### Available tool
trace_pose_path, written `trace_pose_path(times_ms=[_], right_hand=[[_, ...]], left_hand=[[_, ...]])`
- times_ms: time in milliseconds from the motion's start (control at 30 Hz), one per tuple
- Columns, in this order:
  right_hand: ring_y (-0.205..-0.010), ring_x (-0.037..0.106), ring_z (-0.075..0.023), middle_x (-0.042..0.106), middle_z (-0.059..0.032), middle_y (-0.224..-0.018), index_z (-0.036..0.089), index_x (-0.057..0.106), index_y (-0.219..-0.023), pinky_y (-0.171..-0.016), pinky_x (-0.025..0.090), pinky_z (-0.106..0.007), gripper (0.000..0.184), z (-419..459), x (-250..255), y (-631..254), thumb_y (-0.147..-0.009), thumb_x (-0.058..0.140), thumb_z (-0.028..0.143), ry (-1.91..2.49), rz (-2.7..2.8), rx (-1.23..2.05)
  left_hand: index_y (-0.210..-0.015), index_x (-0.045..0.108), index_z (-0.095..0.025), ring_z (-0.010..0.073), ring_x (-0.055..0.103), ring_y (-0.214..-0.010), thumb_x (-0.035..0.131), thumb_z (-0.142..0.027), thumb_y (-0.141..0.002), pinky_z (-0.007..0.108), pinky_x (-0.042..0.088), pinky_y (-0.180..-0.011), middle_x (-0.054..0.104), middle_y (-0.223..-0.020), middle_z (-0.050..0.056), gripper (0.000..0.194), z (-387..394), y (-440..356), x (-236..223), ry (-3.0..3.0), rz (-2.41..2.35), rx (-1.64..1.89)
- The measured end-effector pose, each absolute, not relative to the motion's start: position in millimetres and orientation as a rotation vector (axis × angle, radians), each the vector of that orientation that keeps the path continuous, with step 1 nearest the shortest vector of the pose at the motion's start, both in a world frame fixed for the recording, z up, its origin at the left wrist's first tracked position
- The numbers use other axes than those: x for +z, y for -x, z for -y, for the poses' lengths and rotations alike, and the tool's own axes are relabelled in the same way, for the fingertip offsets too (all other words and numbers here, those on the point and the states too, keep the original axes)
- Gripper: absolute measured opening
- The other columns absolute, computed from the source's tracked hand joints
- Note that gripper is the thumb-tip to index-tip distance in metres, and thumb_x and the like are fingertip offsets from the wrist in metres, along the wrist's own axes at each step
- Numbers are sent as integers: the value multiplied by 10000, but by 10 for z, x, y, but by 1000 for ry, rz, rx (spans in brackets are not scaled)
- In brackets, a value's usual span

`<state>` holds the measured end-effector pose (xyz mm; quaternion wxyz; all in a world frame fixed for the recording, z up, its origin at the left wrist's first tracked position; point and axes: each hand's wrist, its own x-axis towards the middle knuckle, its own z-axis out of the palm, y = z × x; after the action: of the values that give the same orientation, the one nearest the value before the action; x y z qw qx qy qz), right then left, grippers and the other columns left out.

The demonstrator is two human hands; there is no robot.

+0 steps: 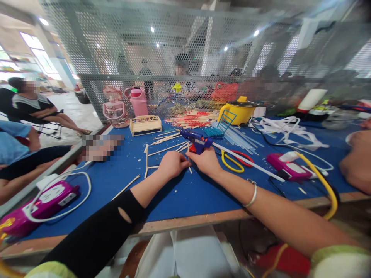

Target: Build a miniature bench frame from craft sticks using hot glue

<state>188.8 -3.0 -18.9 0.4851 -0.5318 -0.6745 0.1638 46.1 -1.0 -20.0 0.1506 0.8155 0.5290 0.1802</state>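
My left hand is closed, its fingertips pinching a short thin wooden stick in front of me. Right beside it, my right hand is closed around the handle of a blue hot glue gun; its thumb is also at the stick. The gun's nozzle points left, and a long white glue stick juts from its back. To the left of my hands lies a small frame of joined wooden sticks. Part of the gun's handle is hidden by my fingers.
Loose sticks, a small wooden tray, a blue miniature chair and clear glue sticks lie behind. Yellow-handled scissors are close on the right. Purple power strips flank both sides. People sit at the left.
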Motion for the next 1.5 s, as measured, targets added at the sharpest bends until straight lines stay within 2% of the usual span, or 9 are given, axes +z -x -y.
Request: trace_pose_path(times_ms=[333,567,900,1033,1167,1500], right_hand=[[-694,618,-186,688,-57,-730,146,662,-719,-726,476,-324,144,78,-92,-1978,-653,642,272,1268,1625,442],[-662,606,-177,674,-37,-686,167,643,-671,-711,478,-312,85,100,-64,-1969,-658,628,250,1251,1659,431],[-665,599,-176,656,-29,-671,175,622,-663,-727,470,-311,81,133,-62,-1961,-670,611,255,1263,1702,312],[-682,604,-181,667,-39,-695,170,629,-686,-732,468,-313,92,136,-65,-1955,-669,607,257,1284,1690,298],[-653,596,-173,663,-33,-695,171,624,-696,-721,469,-315,101,122,-88,-1950,-661,609,264,1286,1672,292],[-643,589,-174,657,-29,-673,171,618,-672,-699,467,-309,81,132,-55,-1939,-649,611,248,1285,1668,327]], left_hand=[[-872,749,-187,151,624,-680,590,-303,-768,218,402,-643,736,-787,51,222,17,-366,-160,-2439,-1323,512],[-862,752,-187,150,611,-648,550,-282,-754,230,426,-653,731,-760,44,248,59,-387,-133,-2399,-1354,504],[-947,738,-194,177,648,-865,485,-176,-705,229,453,-790,732,-940,39,351,58,-372,-131,-2402,-1376,521],[-866,745,-202,165,639,-732,507,-292,-749,231,440,-660,735,-819,36,280,92,-413,-143,-2343,-1384,511],[-784,734,-182,161,579,-614,571,-506,-718,244,374,-560,695,-686,47,369,152,-477,-164,-2324,-1498,517],[-751,725,-190,149,533,-602,604,-521,-717,246,314,-544,659,-655,29,354,158,-474,-184,-2414,-1480,519]])
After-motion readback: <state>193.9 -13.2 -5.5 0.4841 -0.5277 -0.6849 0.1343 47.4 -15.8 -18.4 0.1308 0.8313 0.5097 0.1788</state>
